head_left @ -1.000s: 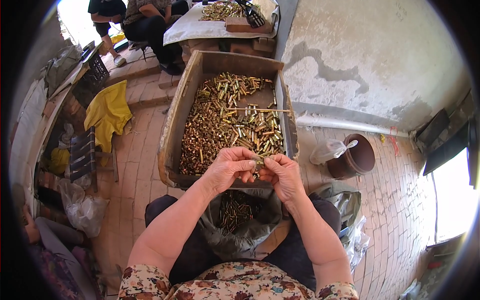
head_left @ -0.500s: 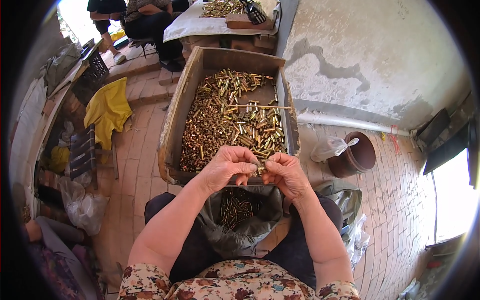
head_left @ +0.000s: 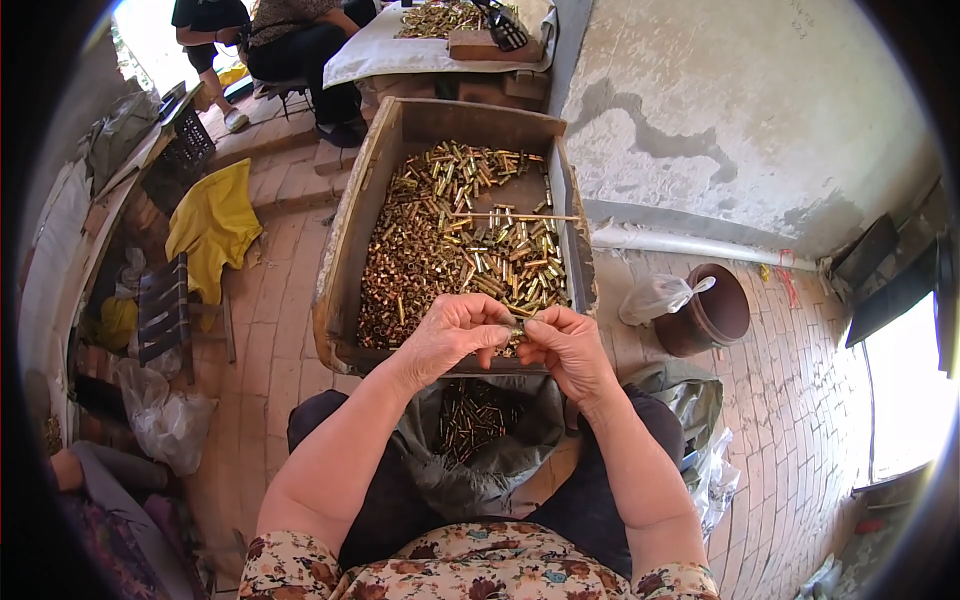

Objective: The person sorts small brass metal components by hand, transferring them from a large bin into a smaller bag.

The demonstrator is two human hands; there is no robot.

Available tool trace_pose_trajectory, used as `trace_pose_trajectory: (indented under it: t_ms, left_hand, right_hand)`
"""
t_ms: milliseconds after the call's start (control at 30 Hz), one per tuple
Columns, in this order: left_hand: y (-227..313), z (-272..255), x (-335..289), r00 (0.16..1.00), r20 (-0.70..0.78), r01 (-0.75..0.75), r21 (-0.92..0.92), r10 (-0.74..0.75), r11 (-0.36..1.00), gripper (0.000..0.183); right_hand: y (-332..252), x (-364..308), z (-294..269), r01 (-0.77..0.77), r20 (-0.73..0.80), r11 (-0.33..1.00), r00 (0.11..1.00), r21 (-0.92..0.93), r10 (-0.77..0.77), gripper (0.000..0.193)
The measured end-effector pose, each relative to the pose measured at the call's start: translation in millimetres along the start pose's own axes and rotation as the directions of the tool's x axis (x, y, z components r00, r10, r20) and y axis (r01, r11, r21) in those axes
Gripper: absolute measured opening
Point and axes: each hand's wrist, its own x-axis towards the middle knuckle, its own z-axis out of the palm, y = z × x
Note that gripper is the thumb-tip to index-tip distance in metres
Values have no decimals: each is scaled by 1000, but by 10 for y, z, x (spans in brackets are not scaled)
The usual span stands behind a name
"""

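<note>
My left hand (head_left: 462,328) and my right hand (head_left: 566,348) meet over the near edge of a wooden box (head_left: 340,210). Thumbs and fingertips of both pinch one small brass-coloured metal piece (head_left: 517,333), mostly covered by the fingers. Inside the box, short coppery sleeve-like pieces (head_left: 405,290) are heaped on the left. Longer brass-coloured rods or bolts (head_left: 510,262) lie loose on the right and at the back. Between my knees, below my hands, a grey-green cloth sack (head_left: 520,455) stands open with dark slim metal pieces (head_left: 470,420) in it.
A thin stick (head_left: 515,216) lies across the box. To the right stand a brown bucket (head_left: 704,310) with a plastic bag and a plastered wall (head_left: 760,110). Yellow cloth (head_left: 215,225) and a strapped stool (head_left: 165,305) are left. Other people sit far left and lower left.
Both hands stay together at the box's near edge, still pinching the small metal piece; the fingertips have shifted slightly. The whole view has moved a little.
</note>
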Motion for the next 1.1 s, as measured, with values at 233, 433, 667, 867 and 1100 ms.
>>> trace_pose_trajectory:
  t_ms: [233, 433, 667, 867, 1100]
  left_hand:
    - [-6, -36, -15, 999, 26, 23, 86, -26, 996, 6]
    - [-28, -45, 3, 999, -36, -31, 147, 36, 989, 9]
    - [-40, -172, 64, 917, -391, -132, -114, 77, 985, 13]
    - [-41, -161, 79, 905, -416, -153, -135, 84, 979, 13]
    - [-68, -161, 67, 910, -405, -153, -131, 88, 979, 15]
  right_hand:
    - [13, -11, 8, 4, 9, 998, 1000, -64, -3, 12]
    - [2, -3, 31, 45, -56, 997, 997, -68, -49, 11]
    - [91, 227, 2, 446, 52, 628, 839, -638, -542, 5]
    - [-11, 238, 105, 308, 53, 514, 890, -801, -452, 9]
    - [73, 283, 20, 292, 83, 522, 919, -802, -386, 8]
